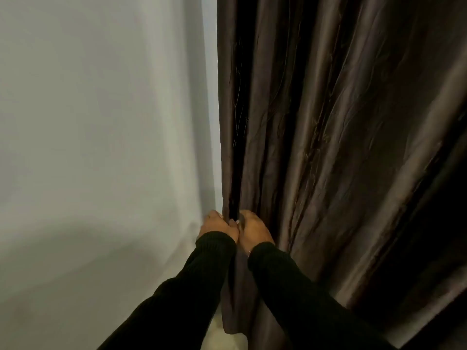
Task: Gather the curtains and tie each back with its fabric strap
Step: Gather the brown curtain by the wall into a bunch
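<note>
Both hands sit side by side on the leading edge of the dark brown curtain [328, 122]: left hand [218, 224] has its fingers [228, 221] curled around the edge fold, right hand [254, 229] just beside it, nearly touching, fingers tucked into the next pleat, so whether they clamp fabric I cannot tell. The curtain hangs in deep vertical folds up and to the right of the fingers; a pale sheer curtain [101, 122] fills everything left of them. No fabric strap visible; black sleeves [192, 281] cover both forearms.
</note>
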